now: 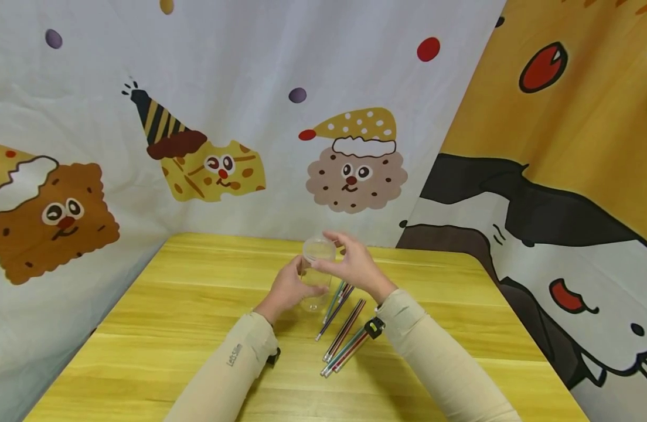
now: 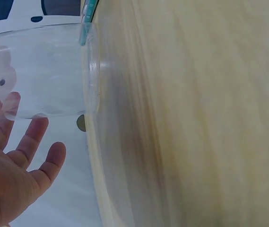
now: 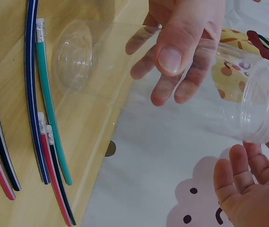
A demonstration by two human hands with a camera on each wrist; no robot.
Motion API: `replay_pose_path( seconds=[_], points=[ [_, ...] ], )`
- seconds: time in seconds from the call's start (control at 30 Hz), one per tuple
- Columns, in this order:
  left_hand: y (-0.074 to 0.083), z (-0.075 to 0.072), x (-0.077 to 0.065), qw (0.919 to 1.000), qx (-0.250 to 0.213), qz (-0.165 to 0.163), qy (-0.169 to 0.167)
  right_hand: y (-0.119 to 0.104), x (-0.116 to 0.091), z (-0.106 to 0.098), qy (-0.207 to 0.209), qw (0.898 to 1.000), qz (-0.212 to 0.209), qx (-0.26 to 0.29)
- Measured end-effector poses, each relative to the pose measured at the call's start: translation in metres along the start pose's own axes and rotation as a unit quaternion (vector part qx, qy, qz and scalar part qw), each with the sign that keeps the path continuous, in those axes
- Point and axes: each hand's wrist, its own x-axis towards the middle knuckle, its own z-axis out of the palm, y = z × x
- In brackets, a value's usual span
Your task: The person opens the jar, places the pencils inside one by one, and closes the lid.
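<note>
Clear plastic, glossy paint, wood grain and creased cloth.
The jar [image 1: 317, 278] looks like thin, smooth, see-through plastic, with bright glints on its ridged rim and base. The pencils [image 1: 345, 331] have a smooth painted finish and shiny, metal-looking bands [image 3: 40, 34]. The table [image 1: 170, 305] shows wood grain on a smooth surface with a soft sheen. The printed backdrop [image 1: 239, 70] is matt, gently rippled cloth; the sleeves [image 1: 445, 354] are matt, wrinkled fabric.

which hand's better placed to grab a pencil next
The right hand, probably: slim multicoloured pencils lie on its side. The left hand holds the clear cylindrical plastic jar by its body; the right, at the rim, looks freer.
</note>
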Motion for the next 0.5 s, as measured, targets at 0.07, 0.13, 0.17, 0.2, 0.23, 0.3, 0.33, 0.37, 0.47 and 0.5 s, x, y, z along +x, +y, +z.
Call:
replay_pose_path(
  seconds=[0.07,0.13,0.17,0.2,0.23,0.3,0.33,0.37,0.47,0.5],
  points=[
    [0.0003,0.0001,-0.0007,1.0000,0.000,-0.004,-0.001,-0.0011,-0.0009,0.0021,0.005,1.000,0.008,0.000],
    [0.0002,0.0002,-0.0006,1.0000,0.006,-0.003,-0.001,-0.0021,-0.0014,0.0041,0.011,1.000,0.013,-0.003],
    [0.0001,0.0003,-0.0005,1.0000,0.009,-0.002,-0.001,-0.0025,-0.0016,0.0051,0.015,1.000,0.015,-0.005],
    [-0.0002,0.0003,-0.0003,0.9999,0.012,-0.001,-0.001,-0.0029,-0.0018,0.0060,0.018,1.000,0.015,-0.007],
    [-0.0006,0.0003,-0.0002,0.9999,0.014,0.000,-0.001,-0.0031,-0.0018,0.0068,0.022,1.000,0.015,-0.007],
    [-0.0015,0.0003,0.0003,0.9999,0.016,0.003,-0.002,-0.0032,-0.0016,0.0080,0.028,0.999,0.016,-0.008],
    [-0.0018,0.0003,0.0004,0.9999,0.015,0.004,-0.002,-0.0034,-0.0012,0.0085,0.030,0.999,0.017,-0.007],
    [-0.0022,0.0003,0.0005,0.9999,0.014,0.005,-0.001,-0.0038,-0.0008,0.0089,0.031,0.999,0.017,-0.007],
    [-0.0029,0.0002,0.0006,0.9998,0.015,0.008,0.002,-0.0049,0.0007,0.0098,0.033,0.999,0.016,-0.009],
    [-0.0029,0.0002,0.0006,0.9998,0.015,0.009,0.003,-0.0054,0.0011,0.0099,0.033,0.999,0.015,-0.010]
  ],
)
